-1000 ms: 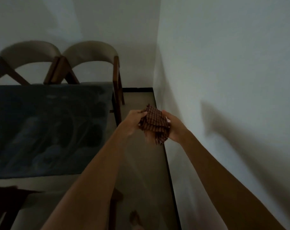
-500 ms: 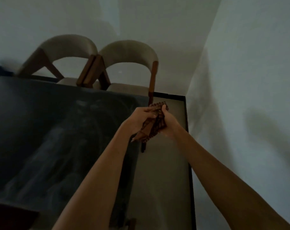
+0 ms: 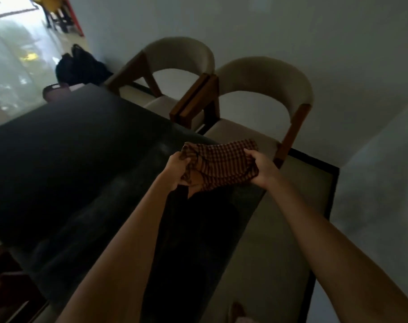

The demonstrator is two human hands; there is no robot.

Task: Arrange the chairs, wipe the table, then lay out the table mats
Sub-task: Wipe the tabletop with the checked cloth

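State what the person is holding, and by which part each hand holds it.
A checked cloth, held above the table: the left hand grips its bunched left end, the right hand its right edge.

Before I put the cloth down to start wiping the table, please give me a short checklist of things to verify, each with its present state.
1. Checked cloth held by both hands: ok; left hand and right hand each have a grip on one end.
2. Cloth spread flat: not ok, bunched at the left end.
3. Cloth above the table: ok, over its far corner.
4. Two chairs set at the far side: ok.
5. Table surface near the hands free of objects: ok.
6. Cloth damp: cannot tell.
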